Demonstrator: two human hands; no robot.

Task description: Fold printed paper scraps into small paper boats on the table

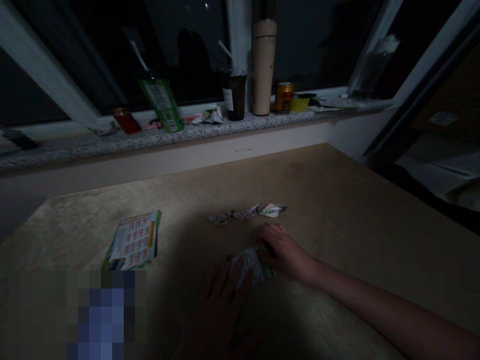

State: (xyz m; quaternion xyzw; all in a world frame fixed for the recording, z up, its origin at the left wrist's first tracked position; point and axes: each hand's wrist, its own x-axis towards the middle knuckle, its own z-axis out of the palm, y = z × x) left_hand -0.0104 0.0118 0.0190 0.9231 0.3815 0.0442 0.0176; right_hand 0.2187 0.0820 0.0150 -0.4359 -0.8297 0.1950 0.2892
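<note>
A small printed sheet of paper (255,263) lies on the table (322,195) in front of me. My left hand (225,287) rests on its left part, the fingers spread and flat, in dim shadow. At the paper's upper right edge is my right hand (280,252), fingers curled in with the thumb against the sheet; part of that edge is hidden. Just beyond, three folded paper pieces sit in a row: a left one (220,218), a middle one (246,213) and a right one (273,210). Off to the left lies a stack of printed sheets (135,239).
Along the speckled windowsill (210,129) stand a green bottle (163,102), a red jar (126,121), a dark cup with a straw (235,97), a tall beige flask (263,70) and an orange can (284,98). A pixelated patch covers the lower left.
</note>
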